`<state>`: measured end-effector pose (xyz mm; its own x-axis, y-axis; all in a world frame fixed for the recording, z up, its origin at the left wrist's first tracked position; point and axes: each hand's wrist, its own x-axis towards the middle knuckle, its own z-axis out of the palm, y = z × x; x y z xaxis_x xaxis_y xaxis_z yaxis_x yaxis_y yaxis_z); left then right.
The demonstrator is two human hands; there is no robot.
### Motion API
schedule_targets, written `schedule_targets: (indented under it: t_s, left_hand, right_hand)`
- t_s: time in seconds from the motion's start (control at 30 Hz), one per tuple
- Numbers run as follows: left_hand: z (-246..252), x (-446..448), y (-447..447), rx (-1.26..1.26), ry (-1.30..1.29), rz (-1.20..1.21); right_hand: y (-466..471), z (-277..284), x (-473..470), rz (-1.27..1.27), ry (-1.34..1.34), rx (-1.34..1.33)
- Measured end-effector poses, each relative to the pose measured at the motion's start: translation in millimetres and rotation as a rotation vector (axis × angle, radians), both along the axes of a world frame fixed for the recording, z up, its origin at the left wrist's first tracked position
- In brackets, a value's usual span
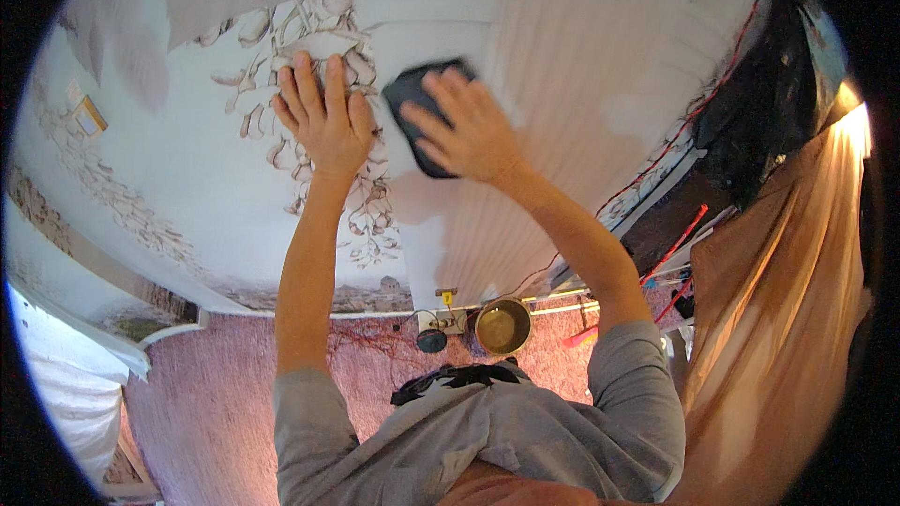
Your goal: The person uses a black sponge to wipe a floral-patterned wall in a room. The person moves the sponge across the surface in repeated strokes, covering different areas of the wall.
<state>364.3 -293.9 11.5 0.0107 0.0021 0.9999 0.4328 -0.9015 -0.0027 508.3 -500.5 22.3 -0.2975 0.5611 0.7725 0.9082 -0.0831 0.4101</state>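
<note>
In front of me is a wall covering (211, 239) printed with brown hanging flowers on a pale ground. My left hand (327, 116) lies flat on the printed flowers, fingers spread, with nothing held. Just to its right, my right hand (467, 126) presses a dark, roughly rectangular pad (415, 95) against the wall. Both the pad and the right fingers are blurred, so its material is unclear. A straight vertical edge (404, 253) of the printed part runs between the hands. Right of it, the surface (562, 84) is pale with pinkish, faintly striped areas.
Below, a brass-coloured pot (503, 327) stands on reddish carpet (211, 379), beside a socket box (450, 321) and tangled red wires (362, 341). A red cord (731, 63) runs along the right side. A brown curtain (766, 295) hangs at right, near a bright light (852, 123).
</note>
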Motion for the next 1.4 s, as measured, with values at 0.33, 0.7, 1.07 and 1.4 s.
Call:
schedule_targets:
  t_s: [0.33,0.7,1.07,1.4]
  left_hand:
    - [6.9,4.4,-5.5,-0.004,-0.04,-0.037]
    - [5.0,0.9,-4.8,0.029,-0.003,-0.022]
    - [3.4,3.9,-5.2,0.008,-0.042,-0.007]
    - [2.8,1.3,-2.4,0.012,-0.021,0.005]
  right_hand:
    - [-59.5,-2.6,46.8,-0.052,-0.041,0.022]
    - [-17.1,41.1,12.5,0.045,-0.099,-0.037]
    - [-64.8,86.7,51.4,-0.071,-0.062,0.152]
    - [-33.7,69.5,18.7,-0.033,-0.084,-0.02]
